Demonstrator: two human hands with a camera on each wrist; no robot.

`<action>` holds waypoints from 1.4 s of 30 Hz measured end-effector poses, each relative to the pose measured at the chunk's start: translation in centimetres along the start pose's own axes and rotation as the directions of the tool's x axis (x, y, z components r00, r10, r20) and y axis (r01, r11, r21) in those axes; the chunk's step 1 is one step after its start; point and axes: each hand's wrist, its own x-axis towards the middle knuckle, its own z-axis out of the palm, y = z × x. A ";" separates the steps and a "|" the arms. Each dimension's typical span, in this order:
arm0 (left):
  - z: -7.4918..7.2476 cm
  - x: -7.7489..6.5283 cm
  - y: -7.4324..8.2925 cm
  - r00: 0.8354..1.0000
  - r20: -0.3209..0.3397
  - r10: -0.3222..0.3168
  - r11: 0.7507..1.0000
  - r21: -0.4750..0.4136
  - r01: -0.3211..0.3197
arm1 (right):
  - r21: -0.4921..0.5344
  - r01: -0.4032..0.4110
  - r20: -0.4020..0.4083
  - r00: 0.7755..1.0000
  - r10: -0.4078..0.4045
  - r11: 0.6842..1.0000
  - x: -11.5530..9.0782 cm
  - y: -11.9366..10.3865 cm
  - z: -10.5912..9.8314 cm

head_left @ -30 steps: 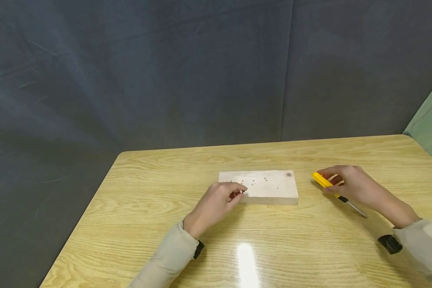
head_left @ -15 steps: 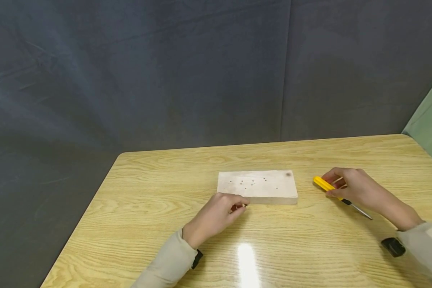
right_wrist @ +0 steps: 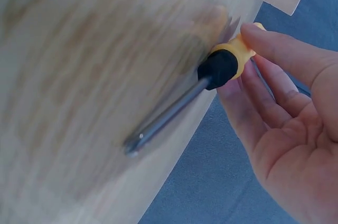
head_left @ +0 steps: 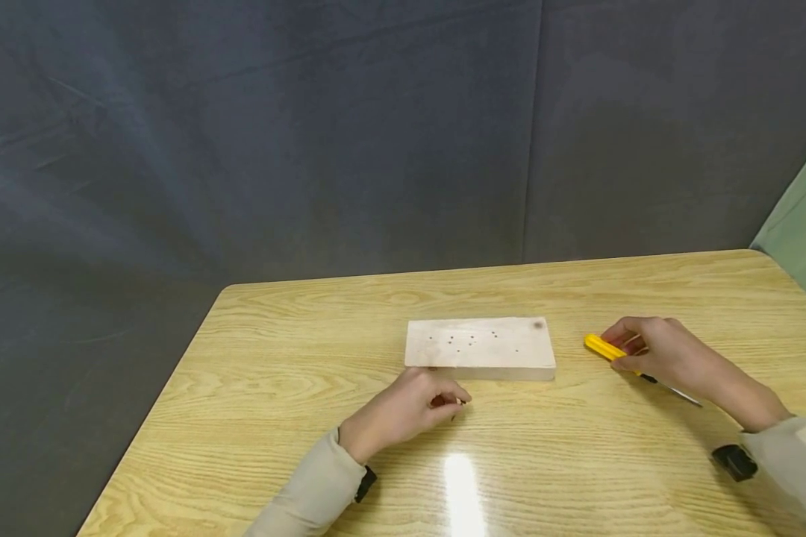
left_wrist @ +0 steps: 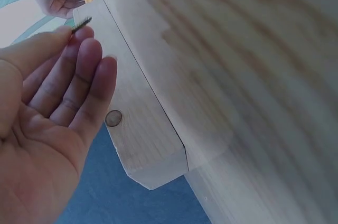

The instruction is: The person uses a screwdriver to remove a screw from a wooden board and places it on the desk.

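Between thumb and index finger, my left hand [head_left: 413,406] pinches a small dark screw [left_wrist: 81,25], its threaded end showing in the left wrist view. That hand is just in front of a pale wooden block [head_left: 480,344] with several small holes in its top. To the right of the block, my right hand [head_left: 668,354] holds a screwdriver [head_left: 603,347] by its yellow handle. In the right wrist view the screwdriver's black collar and metal shaft [right_wrist: 169,114] point away from the fingers, the tip at or close to the tabletop.
The wood-grain table [head_left: 295,373] stretches around the block on all sides. A dark cloth curtain [head_left: 376,134] hangs behind its back edge. Green patterned fabric [head_left: 802,231] is at the far right.
My left hand has moved from over the block's front left toward the table's near side, keeping the screw. The right hand has lowered slightly, and the screwdriver lies flatter.
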 end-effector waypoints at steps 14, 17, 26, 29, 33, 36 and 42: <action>0.4 0.7 0.4 0.988 0.151 0.027 1.000 -0.008 -0.027 | -0.005 -0.005 0.006 1.000 0.005 1.000 0.0 0.3 0.0; 0.5 0.8 0.4 0.987 0.157 0.027 1.000 0.010 -0.029 | -0.004 -0.001 0.004 1.000 0.001 1.000 0.0 0.3 0.0; 0.6 0.9 0.3 0.986 0.164 0.035 0.998 0.039 -0.042 | 0.005 -0.010 0.018 1.000 0.010 1.000 0.2 0.2 0.1; 0.7 1.0 0.3 0.985 0.168 0.039 0.998 0.040 -0.046 | 0.002 -0.010 0.017 1.000 0.010 1.000 0.2 0.1 0.1; 0.7 1.0 0.3 0.983 0.180 0.041 0.998 0.043 -0.050 | -0.001 -0.009 0.014 1.000 0.009 1.000 0.2 -0.1 0.1; 0.7 1.0 0.3 0.982 0.185 0.043 0.998 0.046 -0.052 | -0.002 -0.011 0.014 1.000 0.011 1.000 0.2 -0.1 0.1; 0.8 1.0 0.5 0.981 0.186 0.061 0.996 0.054 -0.072 | 0.000 -0.008 0.010 1.000 0.008 1.000 0.1 0.0 0.0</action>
